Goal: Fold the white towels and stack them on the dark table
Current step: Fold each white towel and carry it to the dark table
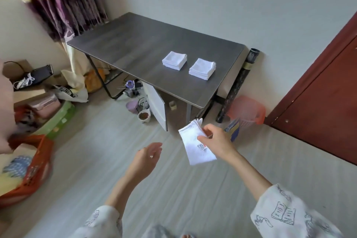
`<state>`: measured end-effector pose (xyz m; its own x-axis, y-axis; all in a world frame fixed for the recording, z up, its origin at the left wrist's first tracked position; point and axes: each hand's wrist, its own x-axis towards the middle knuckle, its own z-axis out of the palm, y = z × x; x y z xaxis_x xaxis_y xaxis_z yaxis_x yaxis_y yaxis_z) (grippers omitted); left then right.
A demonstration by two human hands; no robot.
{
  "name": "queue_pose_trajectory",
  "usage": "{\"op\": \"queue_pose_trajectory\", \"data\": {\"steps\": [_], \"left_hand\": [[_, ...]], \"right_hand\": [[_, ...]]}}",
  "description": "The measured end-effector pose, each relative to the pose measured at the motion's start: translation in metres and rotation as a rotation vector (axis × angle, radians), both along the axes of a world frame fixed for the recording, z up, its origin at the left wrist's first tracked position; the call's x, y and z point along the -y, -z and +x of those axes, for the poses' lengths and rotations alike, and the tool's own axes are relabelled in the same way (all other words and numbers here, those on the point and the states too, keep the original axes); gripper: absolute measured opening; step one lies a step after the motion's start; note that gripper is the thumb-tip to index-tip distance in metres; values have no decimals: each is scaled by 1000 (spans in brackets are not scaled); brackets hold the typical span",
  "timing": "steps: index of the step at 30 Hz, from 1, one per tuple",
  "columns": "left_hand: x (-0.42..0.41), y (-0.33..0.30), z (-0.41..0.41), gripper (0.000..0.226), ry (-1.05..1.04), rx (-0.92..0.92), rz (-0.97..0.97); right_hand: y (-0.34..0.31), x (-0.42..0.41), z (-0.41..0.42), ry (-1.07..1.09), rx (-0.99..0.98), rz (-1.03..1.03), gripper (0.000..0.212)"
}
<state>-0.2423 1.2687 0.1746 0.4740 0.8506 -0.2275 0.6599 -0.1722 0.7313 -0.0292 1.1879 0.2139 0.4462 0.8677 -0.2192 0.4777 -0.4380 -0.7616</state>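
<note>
while right hand (216, 139) pinches a white towel (195, 145) | left hand (146, 157) loosely spread, holding nothing

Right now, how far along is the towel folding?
Done: two stacks of folded white towels, the left stack and the right stack, sit on the dark table. In hand: the right hand pinches one towel, away from the table; the left hand is open. Left: placing it.
</note>
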Motion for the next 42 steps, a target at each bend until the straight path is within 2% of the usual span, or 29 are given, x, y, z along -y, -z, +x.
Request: {"op": "queue_pose_trajectory", "data": {"steps": [4,7,14,16,19,22,26,31,36,39,42], "left_hand": [[-77,10,22,27,54,-6,-22],[-141,19,39,26,108,-11,-38],[-294,36,77,32,161,25,-239],[-332,29,90,38,82,154,-436],[-381,16,113,62,-36,455,-850],[-422,10,140,61,38,491,-957],[-460,23,176,45,41,437,-855],[-505,40,228,24,-60,292,-583],[-553,56,277,22,-29,179,-331],[-578,67,300,20,12,97,-282],[-598,77,318,17,58,51,-264]], "right_hand": [[5,-75,16,16,3,-11,15],[14,-131,26,62,-25,-14,10],[3,-267,35,129,-71,-3,9],[-6,-301,38,145,-157,54,10],[-12,-340,51,213,-317,116,13],[-2,-371,73,296,-431,111,10],[23,-408,106,332,-503,10,9],[50,-459,153,377,-528,-74,14],[71,-504,192,437,-618,-143,17],[85,-525,207,463,-629,-177,18],[99,-543,219,458,-559,-213,16]]}}
